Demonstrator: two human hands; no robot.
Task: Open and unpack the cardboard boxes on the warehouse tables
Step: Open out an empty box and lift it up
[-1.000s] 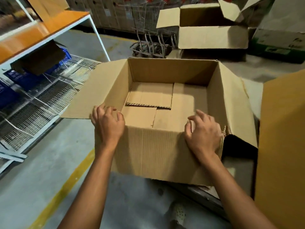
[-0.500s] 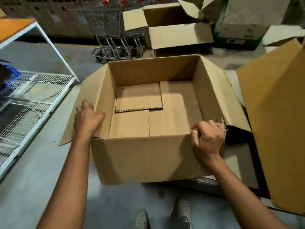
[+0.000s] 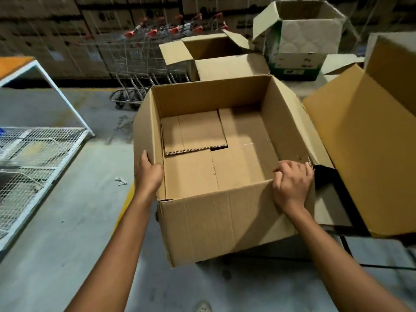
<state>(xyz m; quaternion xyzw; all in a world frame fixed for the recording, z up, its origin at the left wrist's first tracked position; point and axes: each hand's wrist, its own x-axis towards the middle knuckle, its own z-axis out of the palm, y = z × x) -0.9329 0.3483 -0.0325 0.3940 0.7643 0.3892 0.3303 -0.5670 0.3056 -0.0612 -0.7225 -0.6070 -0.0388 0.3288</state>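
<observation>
A large open cardboard box (image 3: pixel 225 219) fills the middle of the view, tilted with its near left corner hanging over the floor. Only its bottom flaps and a loose cardboard sheet (image 3: pixel 193 134) show inside. My left hand (image 3: pixel 147 174) grips the left wall near the front corner, thumb inside the box. My right hand (image 3: pixel 292 183) grips the top edge of the near wall at the right corner, fingers curled over the rim.
A big yellowish box flap (image 3: pixel 369 149) stands to the right. Behind are two more open boxes (image 3: pixel 216 57) (image 3: pixel 301 41) and a row of shopping carts (image 3: pixel 146 57). A white wire rack (image 3: pixel 33 158) stands at the left on the concrete floor.
The box has swung to the right and tipped up at its near left corner. My left hand has slid from the left flap to the box's left wall. The view has turned right.
</observation>
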